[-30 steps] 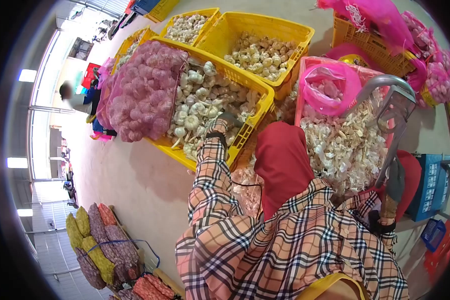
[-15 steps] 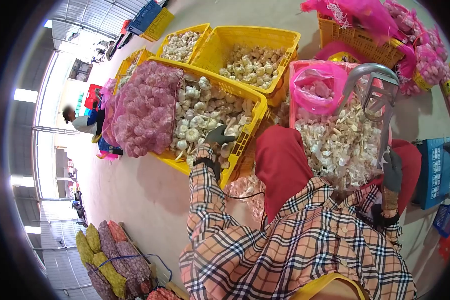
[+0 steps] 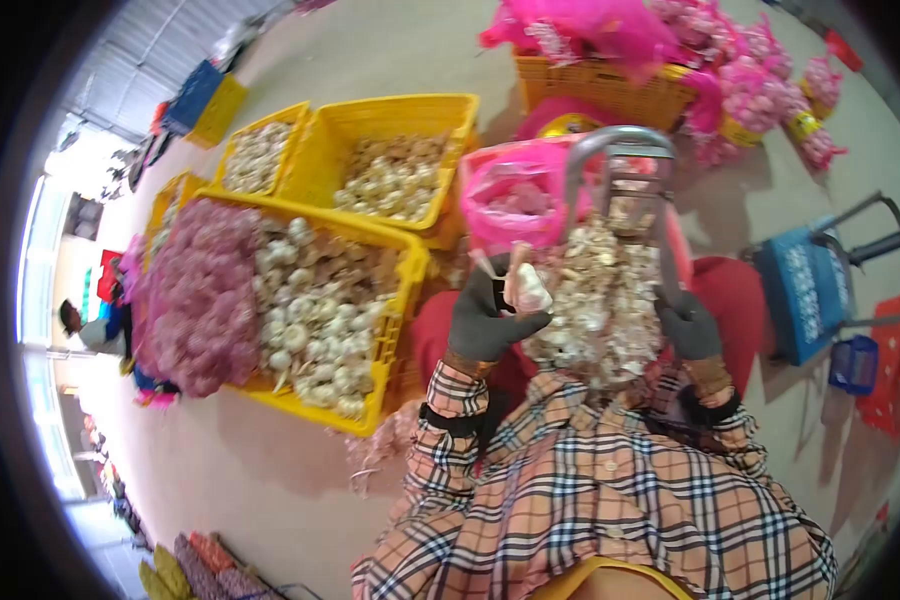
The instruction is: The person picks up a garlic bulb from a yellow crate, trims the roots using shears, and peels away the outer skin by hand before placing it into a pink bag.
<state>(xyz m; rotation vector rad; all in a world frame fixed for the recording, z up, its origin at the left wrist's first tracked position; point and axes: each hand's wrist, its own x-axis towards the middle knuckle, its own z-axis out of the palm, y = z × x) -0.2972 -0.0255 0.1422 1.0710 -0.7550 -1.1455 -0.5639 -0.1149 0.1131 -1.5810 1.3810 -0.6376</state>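
Observation:
My left hand [image 3: 485, 320], in a dark grey glove, is closed on a garlic bulb [image 3: 530, 289] with its stem up, above the near-left side of a pink crate [image 3: 678, 240]. Loose garlic cloves and papery skins [image 3: 600, 300] fill much of this crate between my knees. My right hand [image 3: 692, 328], also gloved, is curled at the crate's right side, by the lower end of a bent grey metal frame [image 3: 585, 150]. What its fingers hold is hidden. A pink plastic bag [image 3: 515, 205] sits at the crate's far left corner.
To the left, a yellow crate [image 3: 398, 330] holds garlic bulbs and a purple net sack [image 3: 200, 300]. More yellow crates [image 3: 460, 125] stand behind. A basket [image 3: 600, 95] with pink nets lies ahead, a blue box [image 3: 795, 300] right. Another person [image 3: 100, 330] is far left.
My left hand has come from the yellow crate to the pink crate, now with a garlic bulb in it. The view has turned left-to-right, while my right hand stays by the metal frame.

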